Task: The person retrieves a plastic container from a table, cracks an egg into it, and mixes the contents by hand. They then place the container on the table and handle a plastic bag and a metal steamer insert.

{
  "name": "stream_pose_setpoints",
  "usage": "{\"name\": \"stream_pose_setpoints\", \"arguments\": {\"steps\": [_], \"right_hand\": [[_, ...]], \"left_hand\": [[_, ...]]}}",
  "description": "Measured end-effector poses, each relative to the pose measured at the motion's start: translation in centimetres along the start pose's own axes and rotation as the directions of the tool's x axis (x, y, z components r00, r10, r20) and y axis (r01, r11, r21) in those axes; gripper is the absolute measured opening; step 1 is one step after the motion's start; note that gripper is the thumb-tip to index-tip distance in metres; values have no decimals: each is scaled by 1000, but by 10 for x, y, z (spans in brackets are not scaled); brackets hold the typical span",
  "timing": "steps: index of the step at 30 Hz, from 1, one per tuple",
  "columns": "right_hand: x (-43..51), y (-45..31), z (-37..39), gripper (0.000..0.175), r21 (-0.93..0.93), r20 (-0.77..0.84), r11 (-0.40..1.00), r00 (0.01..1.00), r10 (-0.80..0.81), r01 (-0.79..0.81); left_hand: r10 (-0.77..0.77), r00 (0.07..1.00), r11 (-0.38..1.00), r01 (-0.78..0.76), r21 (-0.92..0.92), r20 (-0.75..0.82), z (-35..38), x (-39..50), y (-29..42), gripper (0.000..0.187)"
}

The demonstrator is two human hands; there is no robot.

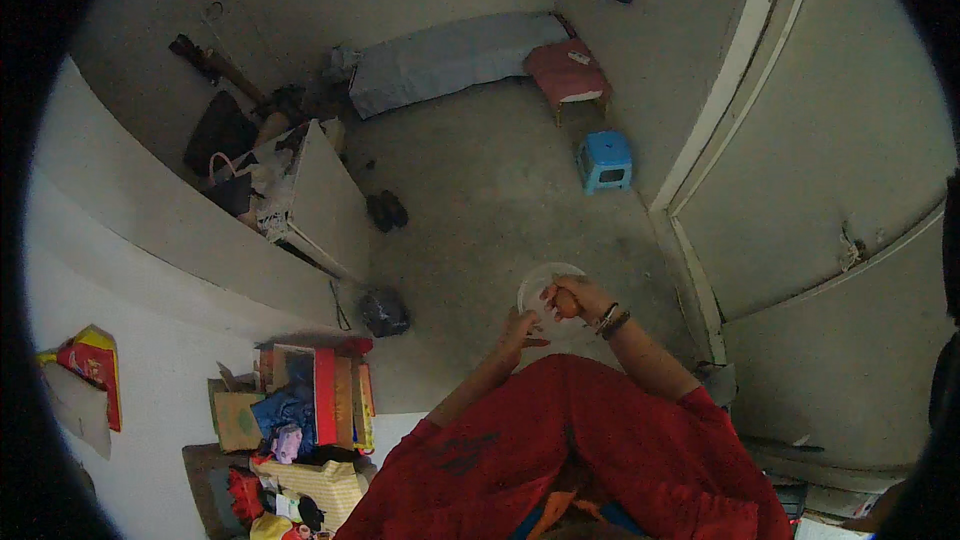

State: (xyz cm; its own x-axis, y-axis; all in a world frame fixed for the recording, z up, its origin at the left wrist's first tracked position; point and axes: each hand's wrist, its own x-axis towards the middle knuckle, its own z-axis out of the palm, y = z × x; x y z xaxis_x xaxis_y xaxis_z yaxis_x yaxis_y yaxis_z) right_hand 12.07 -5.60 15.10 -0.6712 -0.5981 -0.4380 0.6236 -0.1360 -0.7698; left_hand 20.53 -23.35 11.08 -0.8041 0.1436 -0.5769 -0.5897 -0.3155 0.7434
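Note:
My right hand (pixel 576 295), with bracelets at the wrist, is closed around a round orange-brown object (pixel 567 303) whose kind I cannot make out. It is held over a pale, translucent round basin or bowl (pixel 534 286) in front of my knees. My left hand (pixel 519 331) is at the near left side of the basin, fingers spread, with no object visible in it. Whether its fingertips touch the rim is unclear. Both forearms reach forward past red clothing.
A blue plastic stool (pixel 604 162) stands ahead to the right, near a low table with a red cover (pixel 567 69). Dark shoes (pixel 387 211) and a black bag (pixel 384 312) lie left. Cardboard boxes (pixel 238 420) are at lower left; a door (pixel 817 165) is at right.

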Motion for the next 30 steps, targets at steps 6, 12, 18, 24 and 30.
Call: {"name": "stream_pose_setpoints", "arguments": {"steps": [6, 12, 18, 24, 30], "right_hand": [[-4, 1, 8, 34, 28, -66, 999, 997, -25, 27], [5, 4, 0, 35, -355, -85, 924, 989, 117, -140], [6, 27, 16, 29, -993, 45, -115, 856, -515, -17], [13, 14, 17, 38, -966, 234, -212, 855, -464, 150], [-4, -1, 47, 48, -976, -162, -144, 987, -20, -163]], "left_hand": [[65, 997, 997, -66, -31, -33, -2, 5, -9, 56], [30, 998, 1000, -31, -4, -57, 4, 3, -1, 58], [24, 996, 1000, -24, 0, -85, 0, 11, -13, 58], [46, 999, 998, -45, 50, -13, -1, 5, -4, 57], [205, 978, 978, -206, 29, 45, -10, 3, -20, 60]]}}
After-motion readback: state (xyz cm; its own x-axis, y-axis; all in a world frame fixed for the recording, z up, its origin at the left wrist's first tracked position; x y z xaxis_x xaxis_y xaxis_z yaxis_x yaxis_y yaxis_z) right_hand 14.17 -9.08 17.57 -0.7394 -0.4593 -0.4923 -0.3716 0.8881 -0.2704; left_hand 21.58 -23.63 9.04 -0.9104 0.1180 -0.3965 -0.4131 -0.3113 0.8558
